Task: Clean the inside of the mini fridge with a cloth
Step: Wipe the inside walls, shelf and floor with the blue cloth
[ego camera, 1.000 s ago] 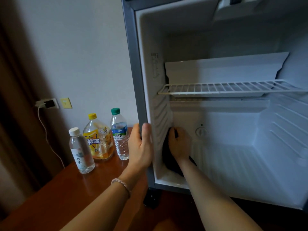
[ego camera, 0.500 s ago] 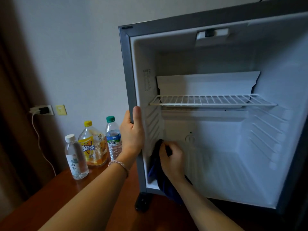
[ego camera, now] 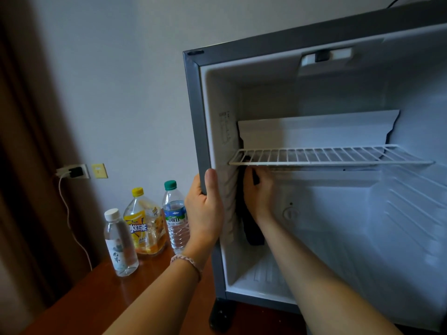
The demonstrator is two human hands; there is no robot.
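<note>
The open mini fridge (ego camera: 193,112) stands on a wooden table, its white inside empty. My left hand (ego camera: 205,209) grips the fridge's left front edge, thumb wrapped onto the inner rim. Inside, my right hand (ego camera: 258,192) presses a dark cloth (ego camera: 249,228) against the ribbed left wall, just under the white wire shelf (ego camera: 333,155). The cloth hangs down below my palm; its upper part is hidden behind my fingers.
Three bottles stand left of the fridge on the wooden table (ego camera: 96,293): a clear one with white cap (ego camera: 119,245), a yellow tea bottle (ego camera: 145,223), a green-capped water bottle (ego camera: 175,216). A wall socket with a white cable (ego camera: 72,171) and a brown curtain are further left.
My right hand has slid the cloth up the left inner wall from near the floor to just below the wire shelf. My left hand keeps its grip on the fridge edge.
</note>
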